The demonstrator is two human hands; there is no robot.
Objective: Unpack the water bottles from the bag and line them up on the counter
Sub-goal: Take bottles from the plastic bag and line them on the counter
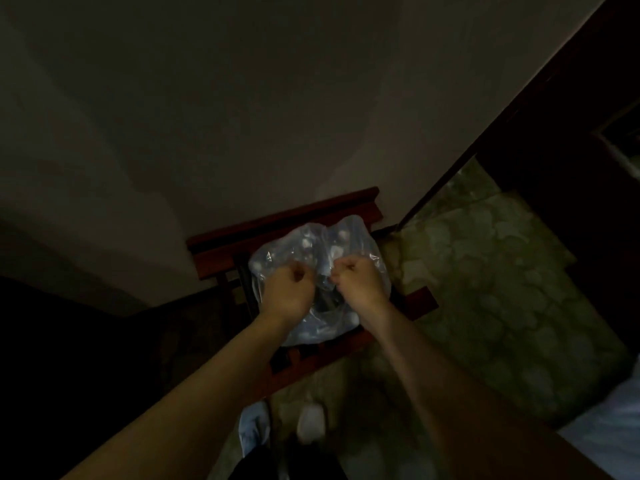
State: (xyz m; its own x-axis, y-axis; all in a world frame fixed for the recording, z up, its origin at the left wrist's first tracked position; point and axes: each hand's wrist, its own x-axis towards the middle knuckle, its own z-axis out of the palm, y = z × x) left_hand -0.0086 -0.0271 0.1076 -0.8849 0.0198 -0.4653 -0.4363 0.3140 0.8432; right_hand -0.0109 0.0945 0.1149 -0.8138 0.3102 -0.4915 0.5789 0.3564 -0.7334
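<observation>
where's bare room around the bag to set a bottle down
The chair seat is crowded: the bag covers nearly all of it, with both hands, left and right, gripping its top. Only wood edges show. Bare room is the patterned floor right of the chair, up to the dark furniture. No counter is in view.

hands (287,289): 2 | plastic bag (346,237): 1 | wooden chair (284,220): 1

No text, label or number is legible anywhere.
</observation>
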